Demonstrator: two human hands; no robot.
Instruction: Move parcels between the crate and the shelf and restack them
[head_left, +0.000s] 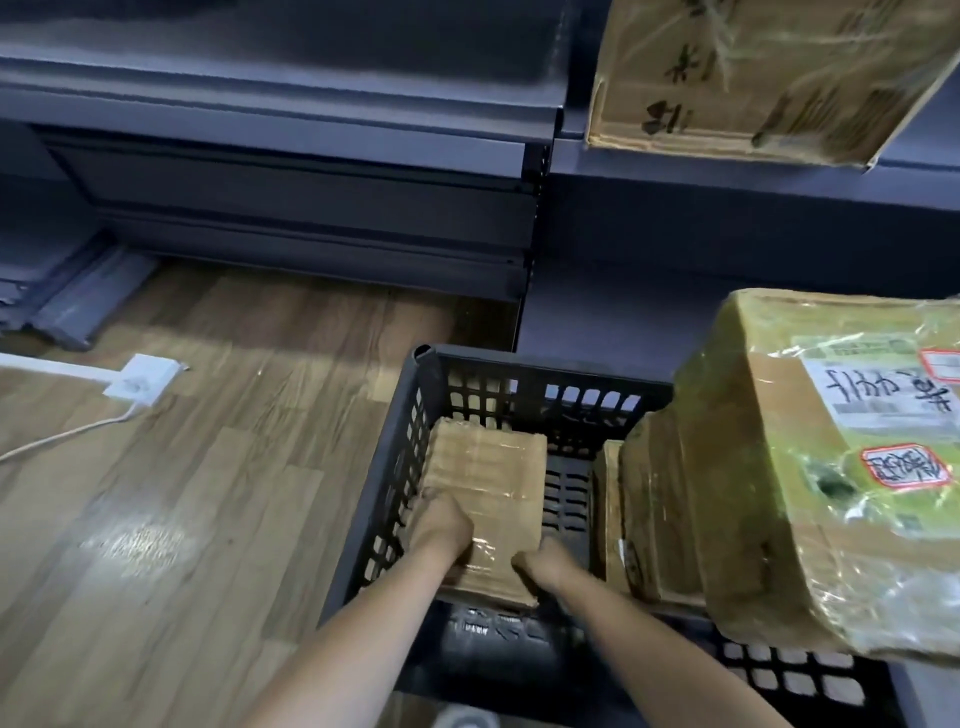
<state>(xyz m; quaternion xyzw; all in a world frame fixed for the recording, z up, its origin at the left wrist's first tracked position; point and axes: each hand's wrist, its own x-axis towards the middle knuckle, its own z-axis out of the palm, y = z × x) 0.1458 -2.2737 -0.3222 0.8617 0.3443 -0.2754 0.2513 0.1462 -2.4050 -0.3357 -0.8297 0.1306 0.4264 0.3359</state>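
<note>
A small taped cardboard parcel (493, 478) lies inside a dark plastic crate (530, 374) on the floor. My left hand (441, 525) grips the parcel's near left edge, fingers curled over it. My right hand (545, 564) grips its near right corner. Both forearms reach down into the crate from the bottom of the view. Further cardboard parcels (649, 509) stand on edge in the crate's right half.
A large taped box with labels (831, 467) sits over the crate's right side. Another cardboard box (753, 73) rests on a dark grey shelf unit (291, 156) behind. On the wooden floor at left lie a white power strip (140, 384) and its cable.
</note>
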